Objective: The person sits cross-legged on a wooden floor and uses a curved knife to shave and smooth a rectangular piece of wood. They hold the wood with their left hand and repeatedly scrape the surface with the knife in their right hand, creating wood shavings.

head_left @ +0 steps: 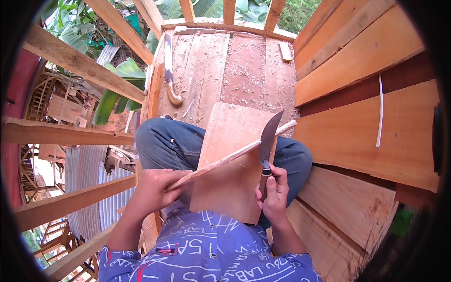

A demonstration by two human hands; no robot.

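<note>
My left hand [159, 189] is closed round the near end of a pale, peeled wooden stick [225, 159], which slants up to the right across my lap. My right hand [274, 191] grips the wooden handle of a knife [269, 136] with a broad, dark, curved blade. The blade stands nearly upright and crosses the stick close to its far end, hiding a short piece of it. Under both lies a flat wooden board [225, 188], resting over my crossed legs in jeans.
A machete [169, 70] with a curved wooden handle lies at the far left of the plank floor [202, 61], among scattered shavings. A small pale block [285, 51] lies far right. Slatted rails [70, 131] stand left, a plank wall [366, 122] right.
</note>
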